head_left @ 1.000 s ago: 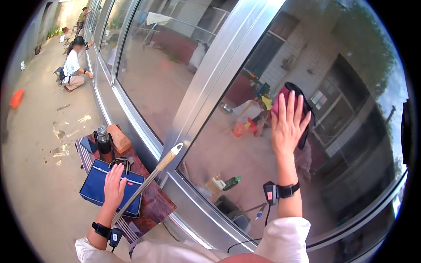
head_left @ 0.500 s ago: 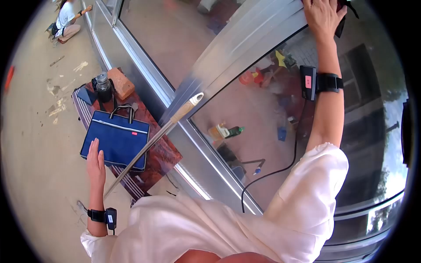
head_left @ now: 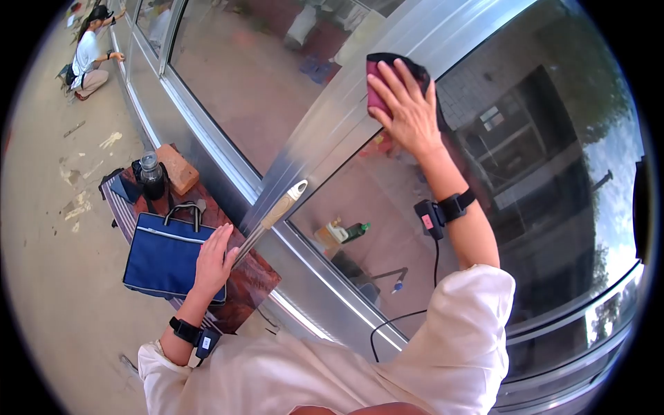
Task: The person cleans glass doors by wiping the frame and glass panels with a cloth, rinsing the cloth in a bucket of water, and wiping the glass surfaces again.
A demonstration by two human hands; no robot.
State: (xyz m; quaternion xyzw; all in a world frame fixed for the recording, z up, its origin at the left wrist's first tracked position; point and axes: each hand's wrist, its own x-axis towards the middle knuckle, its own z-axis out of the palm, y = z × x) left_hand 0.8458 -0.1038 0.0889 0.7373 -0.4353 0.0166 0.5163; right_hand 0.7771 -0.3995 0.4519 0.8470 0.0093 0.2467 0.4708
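My right hand (head_left: 409, 104) lies with fingers spread on a dark red and black cloth (head_left: 379, 86), pressing it against the metal window post (head_left: 325, 111). My left hand (head_left: 216, 259) is open, fingers stretched out and holding nothing. It is in front of the blue bag (head_left: 162, 252), close to a pole (head_left: 280, 211) with a beige grip that leans up against the post. Part of the pole is hidden behind my left hand and arm; whether they touch, I cannot tell.
A glass jar (head_left: 150, 166) and a brick (head_left: 178, 169) stand behind the bag on a reddish patterned board (head_left: 252, 283). Window glass (head_left: 415, 200) fills the right side. A person (head_left: 88, 55) crouches by the wall at far left. A black cable (head_left: 391, 321) hangs near my right arm.
My right hand has moved down and left along the post with the cloth. My left hand has shifted right, from the bag's left side towards the pole.
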